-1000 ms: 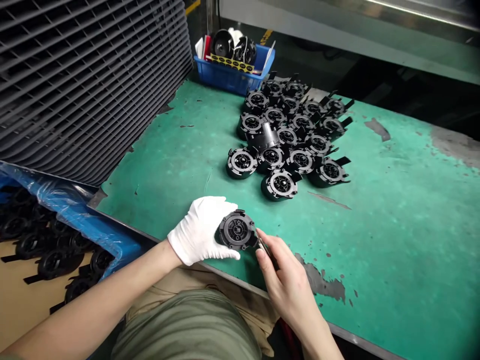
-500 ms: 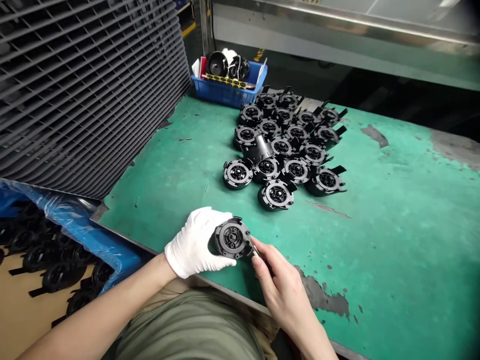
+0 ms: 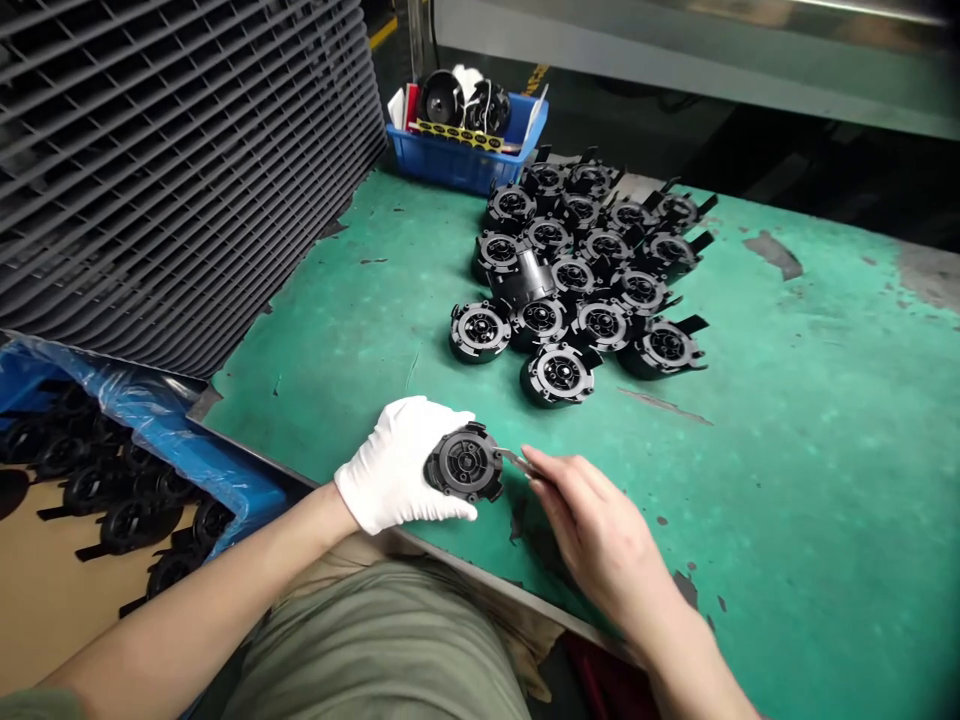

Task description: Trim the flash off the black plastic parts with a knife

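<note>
My left hand [image 3: 397, 465], in a white glove, is closed around a round black plastic housing [image 3: 466, 462]. Its ribbed, ringed face is turned up toward me, and small tabs stick out at the rim. My bare right hand [image 3: 600, 525] pinches a slim metal craft knife [image 3: 519, 461], most of whose handle the fingers hide. The blade tip points left and is at the right rim of the housing; whether it touches cannot be made out. Beyond both hands, several similar black housings [image 3: 559, 374] stand grouped on the green bench top [image 3: 360, 330].
A blue bin [image 3: 450, 165] with black parts and a white cloth stands at the back. Stacked dark slatted trays [image 3: 187, 180] rise on the left. Below them, a box lined with blue plastic film [image 3: 180, 450] holds more black parts [image 3: 127, 520]. A metal rail crosses the back.
My right hand has drawn back to the right, and more of the knife shows. The housing has turned slightly in my left hand. The view has shifted a little.
</note>
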Action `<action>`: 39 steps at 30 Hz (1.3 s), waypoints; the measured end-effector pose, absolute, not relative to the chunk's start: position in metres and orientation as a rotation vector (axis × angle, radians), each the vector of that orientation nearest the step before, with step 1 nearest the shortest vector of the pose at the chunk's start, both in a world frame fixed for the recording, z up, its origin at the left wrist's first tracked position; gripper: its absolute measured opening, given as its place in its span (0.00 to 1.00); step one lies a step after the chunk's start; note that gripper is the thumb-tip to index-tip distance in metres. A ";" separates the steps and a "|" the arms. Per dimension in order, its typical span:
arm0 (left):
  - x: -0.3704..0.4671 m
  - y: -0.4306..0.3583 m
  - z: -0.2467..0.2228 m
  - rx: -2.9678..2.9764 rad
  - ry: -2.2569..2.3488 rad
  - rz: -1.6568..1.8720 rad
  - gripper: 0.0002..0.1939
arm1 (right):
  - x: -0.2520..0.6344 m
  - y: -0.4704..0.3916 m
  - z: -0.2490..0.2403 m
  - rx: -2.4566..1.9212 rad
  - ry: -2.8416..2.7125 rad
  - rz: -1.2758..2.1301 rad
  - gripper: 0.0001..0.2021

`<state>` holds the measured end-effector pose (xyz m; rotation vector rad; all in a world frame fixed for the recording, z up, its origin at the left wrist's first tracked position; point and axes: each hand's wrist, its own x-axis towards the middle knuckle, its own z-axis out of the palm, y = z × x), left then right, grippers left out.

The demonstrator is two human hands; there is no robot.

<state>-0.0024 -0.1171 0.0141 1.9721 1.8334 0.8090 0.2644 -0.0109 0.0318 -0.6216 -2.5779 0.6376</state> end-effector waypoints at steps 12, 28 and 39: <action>0.010 -0.116 0.011 2.065 1.737 0.670 0.56 | 0.255 0.017 0.056 -0.255 -2.815 0.291 0.09; -0.003 -0.115 0.015 2.003 1.605 0.748 0.70 | 0.270 0.067 0.047 -0.167 -2.984 0.424 0.15; 0.003 -0.107 0.006 2.142 1.646 0.811 0.53 | 0.254 0.077 0.062 0.051 -3.059 0.204 0.16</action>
